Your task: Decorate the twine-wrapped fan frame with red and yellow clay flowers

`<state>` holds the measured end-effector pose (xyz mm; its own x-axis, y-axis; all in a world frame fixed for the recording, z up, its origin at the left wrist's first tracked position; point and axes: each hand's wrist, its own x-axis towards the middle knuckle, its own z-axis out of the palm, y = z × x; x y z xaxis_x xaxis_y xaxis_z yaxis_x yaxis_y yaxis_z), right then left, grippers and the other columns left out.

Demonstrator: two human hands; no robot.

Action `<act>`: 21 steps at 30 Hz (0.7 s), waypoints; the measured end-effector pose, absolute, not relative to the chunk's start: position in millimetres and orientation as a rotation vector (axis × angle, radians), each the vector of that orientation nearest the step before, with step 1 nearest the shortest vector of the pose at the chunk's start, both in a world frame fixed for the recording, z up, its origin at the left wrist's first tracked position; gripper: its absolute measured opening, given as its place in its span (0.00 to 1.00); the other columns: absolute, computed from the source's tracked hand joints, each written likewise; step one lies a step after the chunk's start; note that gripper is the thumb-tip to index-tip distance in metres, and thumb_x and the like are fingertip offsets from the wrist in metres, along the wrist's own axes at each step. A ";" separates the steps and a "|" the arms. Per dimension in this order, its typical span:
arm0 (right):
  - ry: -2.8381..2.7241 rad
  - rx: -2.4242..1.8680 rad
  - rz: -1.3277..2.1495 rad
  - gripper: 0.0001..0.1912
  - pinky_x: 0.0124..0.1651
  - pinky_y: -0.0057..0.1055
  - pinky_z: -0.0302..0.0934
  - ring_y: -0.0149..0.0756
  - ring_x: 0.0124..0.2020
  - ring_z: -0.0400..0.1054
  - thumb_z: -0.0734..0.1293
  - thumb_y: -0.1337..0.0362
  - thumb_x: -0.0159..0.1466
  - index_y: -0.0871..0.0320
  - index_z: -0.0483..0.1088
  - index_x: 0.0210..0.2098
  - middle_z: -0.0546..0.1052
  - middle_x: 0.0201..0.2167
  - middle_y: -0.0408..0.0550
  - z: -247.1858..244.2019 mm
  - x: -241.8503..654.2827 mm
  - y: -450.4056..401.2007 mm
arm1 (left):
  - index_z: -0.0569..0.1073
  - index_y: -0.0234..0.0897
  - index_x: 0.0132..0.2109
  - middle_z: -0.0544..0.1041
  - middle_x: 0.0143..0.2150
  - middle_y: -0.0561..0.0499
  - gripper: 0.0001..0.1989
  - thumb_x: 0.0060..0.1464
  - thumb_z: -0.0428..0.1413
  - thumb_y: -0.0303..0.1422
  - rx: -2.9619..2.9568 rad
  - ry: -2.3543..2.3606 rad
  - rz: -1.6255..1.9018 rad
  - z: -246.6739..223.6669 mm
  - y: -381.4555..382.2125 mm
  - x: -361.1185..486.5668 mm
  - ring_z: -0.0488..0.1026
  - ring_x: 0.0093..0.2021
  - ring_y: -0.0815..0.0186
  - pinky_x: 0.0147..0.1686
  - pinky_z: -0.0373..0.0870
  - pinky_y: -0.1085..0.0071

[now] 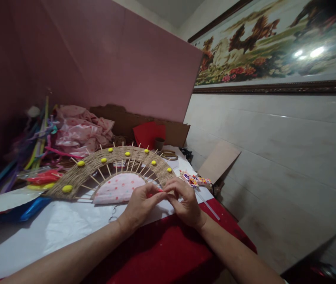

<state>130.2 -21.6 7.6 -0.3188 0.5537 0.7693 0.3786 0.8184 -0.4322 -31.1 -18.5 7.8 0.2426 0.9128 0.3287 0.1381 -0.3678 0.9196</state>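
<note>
My left hand (139, 203) and my right hand (185, 201) meet fingertip to fingertip, both closed in a pinch. Between them shows a bit of a small soft-looking red piece (160, 191); most of it is hidden by the fingers. Just behind the hands stands a half-round woven twine fan (91, 169) with wooden sticks poking out of its rim. Several yellow dots (67, 189) sit on its woven band. A pink-dotted white fabric half circle (117, 188) fills its centre.
White paper (67, 228) covers part of the red tabletop (156, 252). Scissors (169, 154), a small cup (159, 143) and red sheets (148, 134) lie behind the fan. Pink fabric (81, 130) and a red packet (43, 176) are at left. A patterned glue gun-like object (196, 179) lies right.
</note>
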 end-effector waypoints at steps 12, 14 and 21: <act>-1.976 -0.751 0.226 0.09 0.36 0.32 0.64 0.36 0.38 0.66 0.65 0.68 0.60 0.56 0.70 0.41 0.70 0.38 0.49 10.5 130.5 -23.3 | 0.68 0.34 0.27 0.60 0.18 0.58 0.17 0.53 0.49 0.43 1.680 0.846 1.112 5.7 -17.7 -31.8 0.54 0.20 0.73 0.19 0.50 0.76; -1.970 -0.741 0.233 0.07 0.36 0.31 0.64 0.36 0.38 0.66 0.65 0.68 0.61 0.56 0.71 0.40 0.70 0.37 0.49 9.9 129.9 -23.0 | 0.68 0.34 0.26 0.60 0.17 0.58 0.18 0.52 0.49 0.44 1.674 0.841 1.095 6.6 -17.6 -31.7 0.54 0.19 0.73 0.19 0.50 0.76; -1.913 -0.698 0.213 0.05 0.35 0.30 0.64 0.34 0.36 0.66 0.64 0.69 0.61 0.55 0.71 0.35 0.71 0.34 0.47 10.7 128.9 -23.2 | 0.62 0.36 0.19 0.58 0.14 0.59 0.24 0.53 0.46 0.48 1.615 0.867 1.048 8.0 -15.8 -33.5 0.51 0.16 0.75 0.17 0.46 0.76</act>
